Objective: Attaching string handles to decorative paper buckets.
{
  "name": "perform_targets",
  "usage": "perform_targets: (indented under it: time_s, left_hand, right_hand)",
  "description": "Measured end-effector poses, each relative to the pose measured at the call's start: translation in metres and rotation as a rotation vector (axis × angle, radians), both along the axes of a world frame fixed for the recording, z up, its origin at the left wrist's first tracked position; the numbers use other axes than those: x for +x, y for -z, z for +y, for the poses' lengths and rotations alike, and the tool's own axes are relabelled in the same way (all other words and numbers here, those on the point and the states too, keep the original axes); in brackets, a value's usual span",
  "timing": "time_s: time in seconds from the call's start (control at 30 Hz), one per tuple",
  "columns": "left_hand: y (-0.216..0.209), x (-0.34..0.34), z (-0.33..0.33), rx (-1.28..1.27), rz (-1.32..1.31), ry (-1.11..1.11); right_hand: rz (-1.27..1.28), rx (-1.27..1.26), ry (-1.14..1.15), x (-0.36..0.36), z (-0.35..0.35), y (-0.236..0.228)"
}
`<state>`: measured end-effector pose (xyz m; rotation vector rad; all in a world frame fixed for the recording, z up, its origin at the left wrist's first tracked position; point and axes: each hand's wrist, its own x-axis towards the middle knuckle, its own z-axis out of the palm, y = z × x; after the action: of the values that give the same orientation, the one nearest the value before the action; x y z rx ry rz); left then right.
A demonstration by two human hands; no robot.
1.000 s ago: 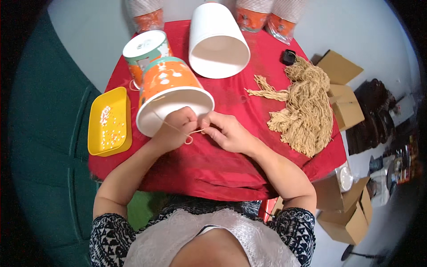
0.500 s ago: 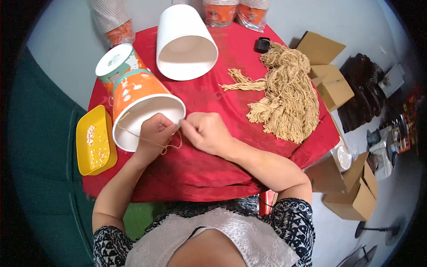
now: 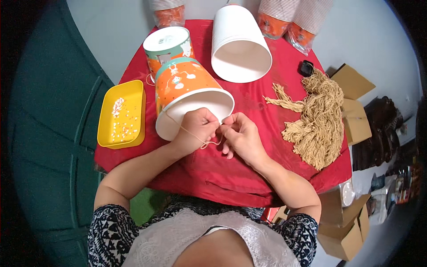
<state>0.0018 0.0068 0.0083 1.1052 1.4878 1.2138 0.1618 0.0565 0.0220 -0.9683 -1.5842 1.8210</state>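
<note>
An orange paper bucket (image 3: pixel 189 84) with white drawings lies on its side, its white mouth toward me. A thin tan cord (image 3: pixel 173 119) runs from its rim over my left hand (image 3: pixel 195 130) and loops below my fingers. My left hand is closed in a pinch at the bucket's mouth, holding the cord. Close against it, my right hand (image 3: pixel 243 139) pinches the cord's end between thumb and forefinger, the other fingers loosely curled. The fingertips almost meet, so what exactly lies between them is hard to see. Behind stands another patterned bucket (image 3: pixel 165 41), bottom up.
A yellow tray (image 3: pixel 143 113) with small white and orange beads sits at the left. Beyond lies a white bucket (image 3: pixel 238 42) on its side. A bundle of tan cords (image 3: pixel 318 120) covers the table's right side. Stacked cups (image 3: pixel 273 22) line the back; cardboard boxes (image 3: pixel 356 122) stand right.
The view has swung, so everything sits farther right in the picture. My right hand has gone from a tight fist to a fingertip pinch with looser fingers. The left still pinches the cord.
</note>
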Motion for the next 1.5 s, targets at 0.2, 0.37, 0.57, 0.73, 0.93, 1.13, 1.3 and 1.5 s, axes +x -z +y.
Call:
perform_targets:
  time_s: [0.2, 0.37, 0.57, 0.73, 0.93, 1.13, 1.3, 1.5]
  left_hand:
    - [0.015, 0.0, 0.003, 0.1, -0.084, 0.022]
    - [-0.004, 0.001, 0.003, -0.011, -0.086, 0.07]
    - [0.005, -0.007, 0.005, 0.027, -0.253, 0.056]
    - [0.006, -0.009, 0.005, 0.032, -0.206, 0.08]
    - [0.008, -0.011, 0.005, 0.013, -0.169, 0.12]
    - [0.008, -0.014, 0.004, -0.024, -0.176, 0.137]
    - [-0.006, -0.011, -0.001, -0.061, -0.145, 0.105]
    - [0.018, -0.01, -0.001, 0.353, 0.424, 0.049]
  right_hand:
    - [0.072, -0.009, 0.031, -0.004, 0.003, 0.013]
    - [-0.073, 0.378, 0.082, 0.0, 0.015, 0.045]
    - [-0.152, 0.721, 0.077, -0.003, 0.002, 0.022]
    - [-0.156, 0.8, 0.054, -0.003, 0.004, 0.025]
    - [-0.193, 0.881, 0.033, -0.003, 0.008, 0.03]
    - [-0.129, 0.856, 0.073, -0.005, 0.009, 0.031]
    - [-0.14, 0.815, 0.087, -0.004, 0.009, 0.03]
    - [-0.145, 0.796, 0.071, -0.005, 0.008, 0.03]
